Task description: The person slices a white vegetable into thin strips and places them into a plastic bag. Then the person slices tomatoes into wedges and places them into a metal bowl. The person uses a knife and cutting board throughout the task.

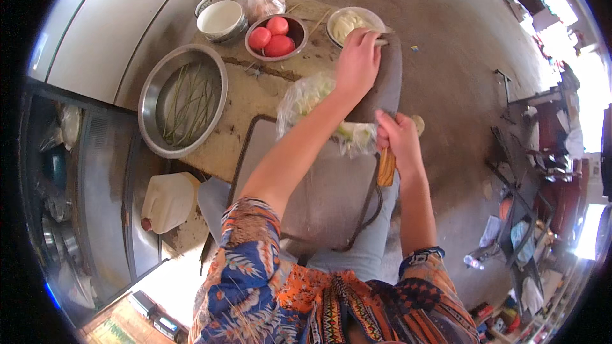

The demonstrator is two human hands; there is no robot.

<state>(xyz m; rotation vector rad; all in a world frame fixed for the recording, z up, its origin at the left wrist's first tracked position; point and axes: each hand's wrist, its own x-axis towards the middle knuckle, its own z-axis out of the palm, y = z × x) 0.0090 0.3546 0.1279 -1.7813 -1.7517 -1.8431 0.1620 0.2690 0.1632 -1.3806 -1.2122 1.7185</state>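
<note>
My right hand [399, 141] grips the wooden handle [386, 167] of a large kitchen knife with a broad, dark blade [389, 74]. The blade points away from me. At its far end, my left hand [358, 59] has curled fingers, with a small pale strip [381, 42] beside the fingertips; whether the hand holds it is unclear. Just past that hand, a bowl [329, 28] contains pale food pieces. Below the left wrist lies a clear plastic bag [291, 110] with pale green vegetable pieces, partly hidden by my forearm. A grey cutting board [325, 196] extends over my lap.
On the wooden table [246, 91] are a metal basin [147, 105] with green stems, a bowl [301, 50] of three tomatoes [279, 46], a white bowl [220, 18] and a knotted plastic bag [262, 0]. A plastic jug [167, 200] stands left; a dark metal frame [519, 200] is right.
</note>
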